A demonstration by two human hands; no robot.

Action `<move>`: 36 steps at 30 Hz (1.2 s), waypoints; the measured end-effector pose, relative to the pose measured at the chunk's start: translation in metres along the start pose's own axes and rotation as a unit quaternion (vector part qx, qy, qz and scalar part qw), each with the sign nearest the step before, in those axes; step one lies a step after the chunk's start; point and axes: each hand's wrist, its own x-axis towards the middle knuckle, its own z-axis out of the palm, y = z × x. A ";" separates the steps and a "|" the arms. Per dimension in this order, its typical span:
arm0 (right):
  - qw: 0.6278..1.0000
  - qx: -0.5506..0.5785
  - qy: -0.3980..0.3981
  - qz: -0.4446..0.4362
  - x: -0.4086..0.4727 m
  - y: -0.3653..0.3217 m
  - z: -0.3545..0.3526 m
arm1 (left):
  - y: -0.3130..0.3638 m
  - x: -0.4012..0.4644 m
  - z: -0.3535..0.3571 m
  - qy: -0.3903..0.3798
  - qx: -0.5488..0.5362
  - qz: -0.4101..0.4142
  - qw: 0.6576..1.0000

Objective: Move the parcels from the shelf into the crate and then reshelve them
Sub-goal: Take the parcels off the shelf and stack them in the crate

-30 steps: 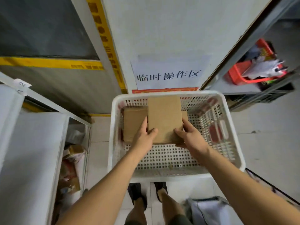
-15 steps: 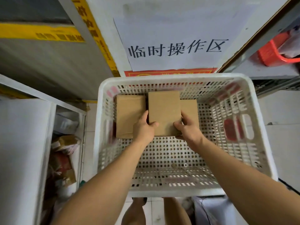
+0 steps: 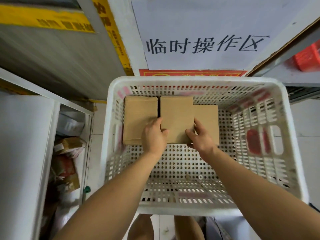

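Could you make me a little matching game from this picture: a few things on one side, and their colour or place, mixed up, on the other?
Things:
1. crate
2. middle parcel
3. basket
4. left parcel

Descriptions:
A. red, on a shelf at right
B. white, full of holes
C. held by both hands
D. lying in the crate, no hand gripping it

Pairs: 1-B, 2-C, 3-A, 4-D

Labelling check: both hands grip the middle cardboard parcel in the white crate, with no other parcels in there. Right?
Not quite. The head view shows both hands gripping the middle parcel in the white crate, but two more parcels flank it, left and right.
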 end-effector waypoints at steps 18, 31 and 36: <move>0.904 -0.338 -0.100 -0.243 -0.184 -0.182 0.062 | 0.019 -0.129 -0.254 0.078 -0.086 -0.003 0.993; 0.712 -0.405 -0.300 -0.488 -0.373 -0.328 0.256 | -0.042 -0.305 -0.497 0.396 -0.076 -0.148 0.903; 0.656 -0.376 -0.343 -0.558 -0.449 -0.365 0.337 | -0.067 -0.367 -0.573 0.501 -0.094 -0.165 0.844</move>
